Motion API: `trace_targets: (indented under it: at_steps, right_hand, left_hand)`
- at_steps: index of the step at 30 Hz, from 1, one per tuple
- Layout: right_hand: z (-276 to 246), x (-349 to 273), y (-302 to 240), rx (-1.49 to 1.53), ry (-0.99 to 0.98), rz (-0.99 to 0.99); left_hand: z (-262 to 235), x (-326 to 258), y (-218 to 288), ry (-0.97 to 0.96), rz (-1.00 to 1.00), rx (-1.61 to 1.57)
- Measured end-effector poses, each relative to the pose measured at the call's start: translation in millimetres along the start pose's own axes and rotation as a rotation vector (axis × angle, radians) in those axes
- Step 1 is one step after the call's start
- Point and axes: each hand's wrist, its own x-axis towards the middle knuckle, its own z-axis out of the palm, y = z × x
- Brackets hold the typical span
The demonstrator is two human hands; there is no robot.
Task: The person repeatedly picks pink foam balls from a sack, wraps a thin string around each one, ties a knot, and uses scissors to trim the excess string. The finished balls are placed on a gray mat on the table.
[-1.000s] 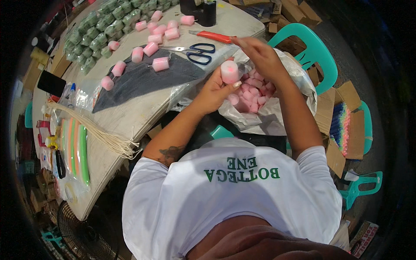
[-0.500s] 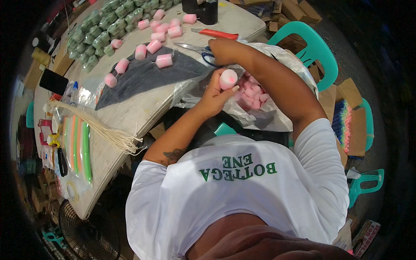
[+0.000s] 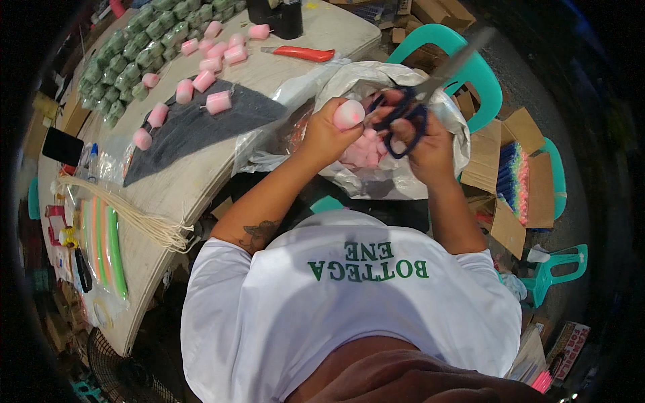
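My left hand [image 3: 321, 139] is closed round a short pink-and-white candle [image 3: 349, 115], its pale round end facing up. Close beside it, my right hand [image 3: 433, 151] holds a pair of scissors [image 3: 438, 77] by the dark blue handles. The blades point up and away to the right and are smeared by motion. Under both hands, a white plastic bag [image 3: 396, 186] holds many loose pink pieces [image 3: 363, 153]. Several pink candles [image 3: 218, 102] with wicks lie on or near a dark grey cloth [image 3: 252, 111] on the table.
A red-handled cutter [image 3: 304, 53] lies near the table's far edge. Stacked green wrapped bundles [image 3: 127, 64] fill the far left. White cords [image 3: 134, 213], a black phone [image 3: 62, 146] and bagged coloured tubes [image 3: 111, 242] lie left. Teal chairs [image 3: 494, 101] and an open carton [image 3: 542, 195] stand right.
My right hand has picked up the scissors from the table and brought them back over the bag, beside the candle. My left hand still holds the candle. The whole view has shifted slightly.
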Motion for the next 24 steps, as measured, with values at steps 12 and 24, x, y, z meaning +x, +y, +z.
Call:
trace_targets:
  at_steps: [12,24]
  right_hand:
    - [-8.3,-6.6,-42.6,0.302,0.023,-0.403]
    - [-4.9,-10.6,-5.7,-0.071,0.027,-0.156]
  left_hand:
    - [12.9,2.6,12.6,-0.047,-0.014,0.072]
    - [16.7,-3.1,13.4,-0.08,-0.076,0.069]
